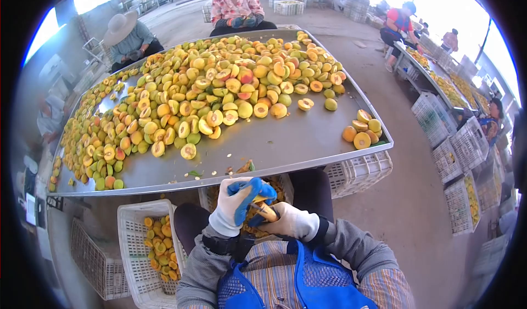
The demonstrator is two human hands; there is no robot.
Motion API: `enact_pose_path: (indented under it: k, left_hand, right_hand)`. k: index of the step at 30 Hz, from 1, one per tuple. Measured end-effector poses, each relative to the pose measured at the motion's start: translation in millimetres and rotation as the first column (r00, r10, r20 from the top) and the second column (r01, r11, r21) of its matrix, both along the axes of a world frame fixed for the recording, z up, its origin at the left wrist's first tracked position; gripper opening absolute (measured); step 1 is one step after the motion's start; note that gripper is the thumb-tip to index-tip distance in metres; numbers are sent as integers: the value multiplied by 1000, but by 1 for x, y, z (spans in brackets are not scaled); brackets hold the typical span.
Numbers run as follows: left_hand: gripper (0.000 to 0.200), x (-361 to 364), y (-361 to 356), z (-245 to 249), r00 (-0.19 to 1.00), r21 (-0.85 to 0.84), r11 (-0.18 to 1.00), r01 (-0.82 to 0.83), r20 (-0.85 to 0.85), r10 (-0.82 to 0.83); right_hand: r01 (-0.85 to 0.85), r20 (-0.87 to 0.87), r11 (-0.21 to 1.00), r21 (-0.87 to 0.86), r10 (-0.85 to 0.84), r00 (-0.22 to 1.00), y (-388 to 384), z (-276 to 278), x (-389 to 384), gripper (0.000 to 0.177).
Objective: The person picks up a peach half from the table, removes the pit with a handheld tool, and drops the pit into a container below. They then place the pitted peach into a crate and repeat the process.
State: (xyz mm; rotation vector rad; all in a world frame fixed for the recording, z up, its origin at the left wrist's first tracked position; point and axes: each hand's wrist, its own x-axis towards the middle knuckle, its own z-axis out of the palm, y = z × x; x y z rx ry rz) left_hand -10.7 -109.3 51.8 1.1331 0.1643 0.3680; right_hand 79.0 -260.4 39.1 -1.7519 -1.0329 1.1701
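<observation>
My left hand (236,203), in a white glove with blue-coated fingers, is closed around a yellow peach piece (259,198), mostly hidden by the fingers. My right hand (291,220), gloved the same way, grips a wooden-handled tool (267,212). The tool's working end meets the peach, but its shape is hidden. Both hands are together over my lap, just off the near edge of the metal table (307,139). Below them, partly covered, sits a crate with peach pieces (286,187). A large heap of halved peaches (219,84) spreads over the table.
A white crate (125,243) of peach halves (163,248) stands at my left; another crate (359,174) is under the table's right corner. A small peach pile (362,132) lies at that corner. Two people (237,7) (129,37) sit across the table. More crates (433,111) line the right.
</observation>
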Motion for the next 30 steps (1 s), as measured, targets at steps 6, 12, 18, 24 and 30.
enact_pose_path:
  k: [6, 12, 18, 24, 30]
  left_hand:
    - [17, 4, 8, 12, 995, 726, 684, 76, -96, -8]
    - [47, 1, -5, -12, 966, -18, 982, 187, 184, -180]
    - [45, -18, 19, 20, 925, -2, 930, -367, -109, 365]
    - [40, -162, 103, 71, 474, 611, 768, 190, -742, 474]
    - [66, -197, 123, 42, 16, 433, 326, 840, -622, 783]
  right_hand:
    - [-55, 209, 998, 20, 50, 977, 6, -5, 9, 25]
    - [-141, -275, 849, 509, 316, 908, 16, -63, -6, 42]
    - [-263, 374, 965, -19, 251, 893, 6, -20, 17, 24]
    - [-179, 404, 978, -111, 209, 890, -5, -64, 29, 43]
    - [-200, 522, 943, -267, 316, 792, 11, -105, 23, 57]
